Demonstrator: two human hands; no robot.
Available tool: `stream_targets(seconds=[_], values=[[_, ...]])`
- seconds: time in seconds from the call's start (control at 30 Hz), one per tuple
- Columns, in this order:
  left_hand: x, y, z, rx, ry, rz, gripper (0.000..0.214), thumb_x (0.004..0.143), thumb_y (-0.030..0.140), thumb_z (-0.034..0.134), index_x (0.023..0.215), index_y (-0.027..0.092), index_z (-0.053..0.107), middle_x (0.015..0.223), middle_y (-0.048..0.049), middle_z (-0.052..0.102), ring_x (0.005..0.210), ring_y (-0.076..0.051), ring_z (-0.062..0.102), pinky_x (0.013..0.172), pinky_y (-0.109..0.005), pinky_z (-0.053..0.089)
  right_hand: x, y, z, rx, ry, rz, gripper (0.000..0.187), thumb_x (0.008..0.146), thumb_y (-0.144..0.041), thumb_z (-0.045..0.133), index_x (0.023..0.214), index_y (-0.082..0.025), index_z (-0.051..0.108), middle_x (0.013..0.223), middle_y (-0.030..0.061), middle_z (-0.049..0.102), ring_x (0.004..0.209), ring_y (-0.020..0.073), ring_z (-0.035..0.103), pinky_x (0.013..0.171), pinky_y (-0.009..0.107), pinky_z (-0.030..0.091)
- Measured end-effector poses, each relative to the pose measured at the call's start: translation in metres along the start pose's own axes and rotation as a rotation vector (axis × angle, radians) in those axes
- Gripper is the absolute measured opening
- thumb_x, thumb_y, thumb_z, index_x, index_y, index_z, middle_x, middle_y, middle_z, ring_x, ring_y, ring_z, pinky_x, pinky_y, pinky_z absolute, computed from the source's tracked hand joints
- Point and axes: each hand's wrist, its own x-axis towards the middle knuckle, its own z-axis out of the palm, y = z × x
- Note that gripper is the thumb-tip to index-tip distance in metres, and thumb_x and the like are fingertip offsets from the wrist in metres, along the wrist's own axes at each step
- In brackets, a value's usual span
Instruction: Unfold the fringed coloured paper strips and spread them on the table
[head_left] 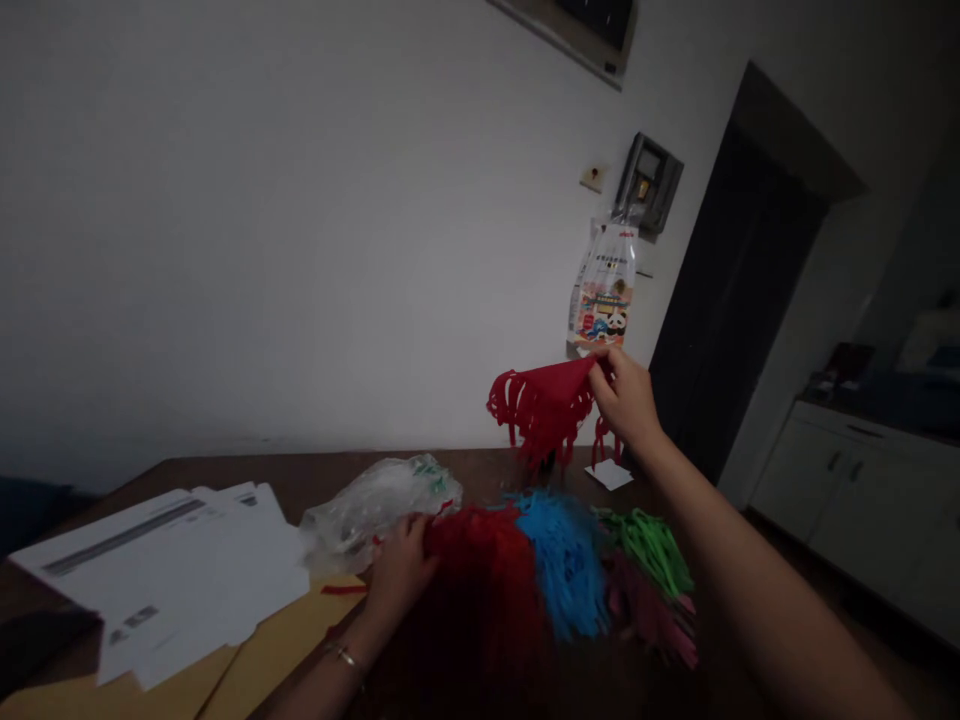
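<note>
My right hand (pixel 626 398) is raised above the table and pinches a piece of red cut paper (pixel 544 405) with fringed strips hanging from it. My left hand (pixel 399 572), with a thin bracelet at the wrist, rests closed on the edge of a red fringed paper pile (pixel 480 580) on the wooden table (pixel 300 475). Beside that pile lie a blue fringed pile (pixel 566 560), a green one (pixel 651 548) and a pink one (pixel 652 615).
A crumpled clear plastic bag (pixel 371 510) lies just beyond my left hand. White printed sheets (pixel 172 570) and brown envelopes (pixel 277 650) cover the table's left. A small white slip (pixel 609 474) sits at the far edge. A printed bag (pixel 604 290) hangs on the wall near a dark doorway (pixel 739 290).
</note>
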Motion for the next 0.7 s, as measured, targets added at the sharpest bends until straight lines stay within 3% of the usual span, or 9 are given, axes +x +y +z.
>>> stream_targets(seconds=[0.1,0.2,0.3,0.4,0.5,0.57,0.7], values=[[0.002,0.034,-0.027,-0.194,0.131,0.039,0.042,0.071,0.016,0.055,0.113,0.016,0.057,0.135,-0.0165,0.05,0.131,-0.035,0.042,0.11,-0.054,0.031,-0.028,-0.017,-0.026,0.076,0.002,-0.091,0.015,0.089,-0.021,0.044,0.091,-0.017,0.059,0.081,0.0072,0.066,0.077,0.0218,0.06,0.073,0.032,0.044],[-0.006,0.077,-0.063,-0.426,0.134,0.101,0.044,0.08,0.028,0.049,0.122,0.016,0.053,0.142,-0.0149,0.044,0.136,-0.031,0.037,0.113,-0.05,0.03,-0.064,-0.038,-0.039,0.122,-0.052,-0.172,0.013,0.089,-0.017,0.045,0.09,-0.018,0.059,0.078,0.0068,0.066,0.076,0.022,0.057,0.074,0.034,0.044],[-0.025,0.117,-0.094,-0.635,-0.053,0.109,0.045,0.085,0.042,0.052,0.123,0.019,0.057,0.135,-0.0097,0.057,0.13,-0.029,0.046,0.112,-0.045,0.033,-0.095,-0.056,-0.041,0.167,-0.102,-0.212,0.016,0.09,-0.012,0.044,0.093,-0.018,0.058,0.08,0.0062,0.066,0.075,0.0206,0.056,0.077,0.035,0.044],[-0.047,0.142,-0.112,-0.819,-0.345,0.016,0.035,0.081,0.047,0.063,0.099,0.019,0.071,0.106,-0.0078,0.074,0.099,-0.027,0.067,0.089,-0.038,0.052,-0.118,-0.068,-0.038,0.196,-0.109,-0.264,0.019,0.091,-0.008,0.042,0.096,-0.017,0.058,0.082,0.0056,0.067,0.074,0.0196,0.056,0.081,0.037,0.043],[-0.069,0.146,-0.121,-1.013,-0.567,-0.091,0.036,0.082,0.051,0.063,0.083,0.016,0.073,0.084,-0.0079,0.077,0.076,-0.024,0.071,0.073,-0.035,0.056,-0.136,-0.076,-0.037,0.22,-0.068,-0.324,0.022,0.093,-0.006,0.04,0.101,-0.017,0.058,0.083,0.0047,0.068,0.073,0.018,0.057,0.085,0.038,0.041],[-0.083,0.14,-0.125,-1.184,-0.631,-0.146,0.041,0.085,0.053,0.06,0.09,0.015,0.073,0.085,-0.0083,0.078,0.082,-0.025,0.073,0.081,-0.038,0.056,-0.147,-0.08,-0.037,0.237,-0.033,-0.348,0.022,0.095,-0.006,0.04,0.103,-0.016,0.058,0.084,0.0048,0.069,0.073,0.0172,0.058,0.087,0.039,0.04],[-0.114,0.116,-0.124,-1.536,-0.622,-0.234,0.036,0.084,0.052,0.064,0.097,0.02,0.072,0.09,-0.0043,0.079,0.098,-0.025,0.072,0.099,-0.04,0.049,-0.17,-0.084,-0.028,0.212,-0.02,-0.368,0.022,0.098,-0.012,0.039,0.103,-0.017,0.059,0.082,0.0041,0.07,0.072,0.0166,0.059,0.088,0.039,0.038]])
